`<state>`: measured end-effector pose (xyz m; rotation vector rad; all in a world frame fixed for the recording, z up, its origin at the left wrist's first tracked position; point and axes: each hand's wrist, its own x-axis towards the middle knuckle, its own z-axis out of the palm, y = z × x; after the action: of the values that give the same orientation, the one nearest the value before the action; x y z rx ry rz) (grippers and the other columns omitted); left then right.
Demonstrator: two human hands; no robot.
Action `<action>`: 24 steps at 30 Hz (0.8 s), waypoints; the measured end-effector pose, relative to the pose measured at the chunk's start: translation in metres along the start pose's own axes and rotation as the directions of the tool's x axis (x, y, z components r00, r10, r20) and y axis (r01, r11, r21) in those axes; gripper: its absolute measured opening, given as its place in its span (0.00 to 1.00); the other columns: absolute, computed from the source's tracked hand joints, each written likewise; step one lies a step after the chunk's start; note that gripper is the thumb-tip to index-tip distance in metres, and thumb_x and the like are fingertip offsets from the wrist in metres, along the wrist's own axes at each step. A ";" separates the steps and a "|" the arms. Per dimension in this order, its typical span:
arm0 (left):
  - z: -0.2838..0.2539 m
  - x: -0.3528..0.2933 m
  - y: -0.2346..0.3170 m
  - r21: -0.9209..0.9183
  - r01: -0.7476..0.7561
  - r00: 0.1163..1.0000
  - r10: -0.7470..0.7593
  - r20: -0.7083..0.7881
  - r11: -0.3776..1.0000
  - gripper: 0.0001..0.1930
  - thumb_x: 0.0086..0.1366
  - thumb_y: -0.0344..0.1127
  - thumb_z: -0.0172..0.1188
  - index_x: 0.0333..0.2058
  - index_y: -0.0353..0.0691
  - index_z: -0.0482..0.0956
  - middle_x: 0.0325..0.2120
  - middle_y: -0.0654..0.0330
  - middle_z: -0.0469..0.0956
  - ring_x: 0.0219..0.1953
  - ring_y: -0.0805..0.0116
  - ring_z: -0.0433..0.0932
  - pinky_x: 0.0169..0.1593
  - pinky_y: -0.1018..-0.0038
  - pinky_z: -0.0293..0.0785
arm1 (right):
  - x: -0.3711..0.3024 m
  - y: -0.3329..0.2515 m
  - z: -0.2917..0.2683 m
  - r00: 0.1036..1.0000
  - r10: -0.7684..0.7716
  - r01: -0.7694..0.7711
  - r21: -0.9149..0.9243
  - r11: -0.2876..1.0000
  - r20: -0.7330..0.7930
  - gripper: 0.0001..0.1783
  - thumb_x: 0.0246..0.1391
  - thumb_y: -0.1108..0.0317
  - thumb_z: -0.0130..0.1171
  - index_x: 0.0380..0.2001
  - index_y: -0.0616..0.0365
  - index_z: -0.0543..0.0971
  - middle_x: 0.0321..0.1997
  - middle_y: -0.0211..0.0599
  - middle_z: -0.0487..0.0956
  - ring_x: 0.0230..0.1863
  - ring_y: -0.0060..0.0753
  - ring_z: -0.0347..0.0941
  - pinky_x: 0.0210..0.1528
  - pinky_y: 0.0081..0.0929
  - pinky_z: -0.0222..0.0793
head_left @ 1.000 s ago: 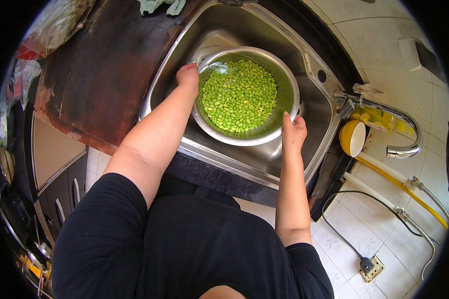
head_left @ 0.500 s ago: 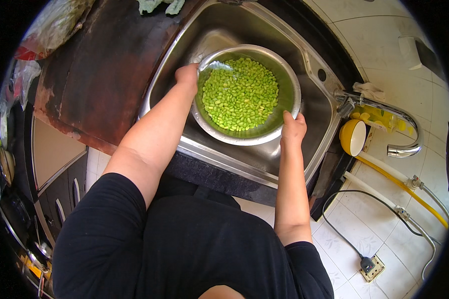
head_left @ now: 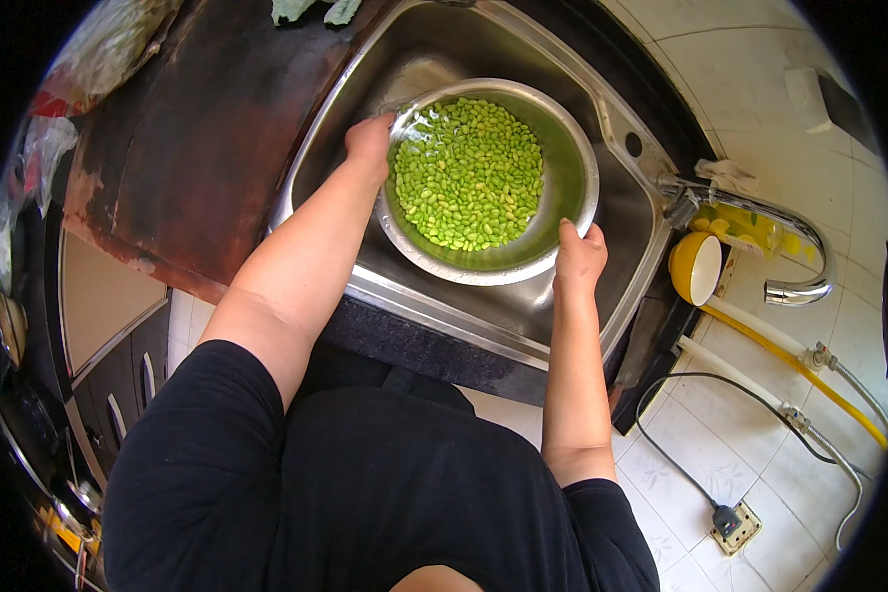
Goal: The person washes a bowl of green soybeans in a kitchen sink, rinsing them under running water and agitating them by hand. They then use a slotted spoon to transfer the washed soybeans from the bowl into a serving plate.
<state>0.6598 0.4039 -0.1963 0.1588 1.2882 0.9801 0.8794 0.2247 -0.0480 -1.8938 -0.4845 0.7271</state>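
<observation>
A person's left hand (head_left: 369, 144) and right hand (head_left: 580, 260) are grasping opposite sides of a wide steel basin (head_left: 565, 163); the right thumb is resting over the rim, while the other fingers are mostly hiding behind or beneath it. The basin is sitting between both hands' fingers, within a steel sink (head_left: 624, 232), holding shelled green beans (head_left: 469, 176) in clear water (head_left: 422, 120). The beans are lying nearer the left fingers, leaving bare wall beside the right ones, so the basin is probably leaning left; a steeper lean, or fingers slipping on a wet rim, could be sending beans and water over that edge. The sink's wall is standing close to the left fingers, likely limiting movement that way. Beyond the right fingers, a yellow bowl (head_left: 696, 271) is leaning on its side and a chrome faucet (head_left: 801, 292) is curving clear of the basin. Left of the left fingers, a dark counter (head_left: 187, 158) is stretching away.
</observation>
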 end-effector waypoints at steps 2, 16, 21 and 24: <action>0.002 -0.002 0.002 0.025 -0.025 1.000 0.026 -0.002 0.999 0.08 0.53 0.31 0.59 0.28 0.32 0.77 0.28 0.57 0.76 0.30 0.67 0.73 0.37 0.73 0.68 | -0.001 0.001 0.001 1.000 0.000 0.000 -0.001 1.000 0.004 0.08 0.42 0.72 0.55 0.27 0.66 0.75 0.28 0.32 0.75 0.28 0.20 0.67 0.32 0.19 0.63; 0.016 -0.035 0.003 0.179 -0.159 0.987 0.157 0.028 0.971 0.08 0.57 0.30 0.54 0.34 0.36 0.78 0.32 0.60 0.77 0.35 0.71 0.73 0.40 0.77 0.67 | 0.007 0.073 -0.024 0.999 0.016 -0.024 -0.242 0.970 -0.034 0.14 0.45 0.64 0.60 0.28 0.67 0.76 0.26 0.35 0.77 0.27 0.21 0.70 0.32 0.20 0.65; 0.013 -0.038 -0.005 0.316 -0.246 0.969 0.224 0.105 0.916 0.09 0.56 0.31 0.53 0.36 0.36 0.77 0.33 0.58 0.77 0.35 0.70 0.73 0.41 0.76 0.68 | 0.016 0.097 -0.036 0.996 0.086 -0.093 -0.398 0.913 -0.035 0.15 0.45 0.63 0.62 0.27 0.67 0.76 0.25 0.35 0.77 0.27 0.21 0.70 0.31 0.22 0.66; 0.014 -0.054 -0.016 0.566 -0.344 0.938 0.297 0.177 0.749 0.16 0.54 0.36 0.54 0.42 0.38 0.73 0.34 0.51 0.77 0.38 0.59 0.76 0.44 0.69 0.69 | 0.040 0.137 -0.064 0.994 0.107 -0.112 -0.476 0.872 -0.037 0.20 0.43 0.57 0.63 0.23 0.66 0.74 0.23 0.39 0.77 0.25 0.29 0.71 0.31 0.28 0.66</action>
<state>0.6824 0.3633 -0.1624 0.9267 1.4925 0.8130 0.9536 0.1497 -0.1640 -2.4039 -0.5948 0.7155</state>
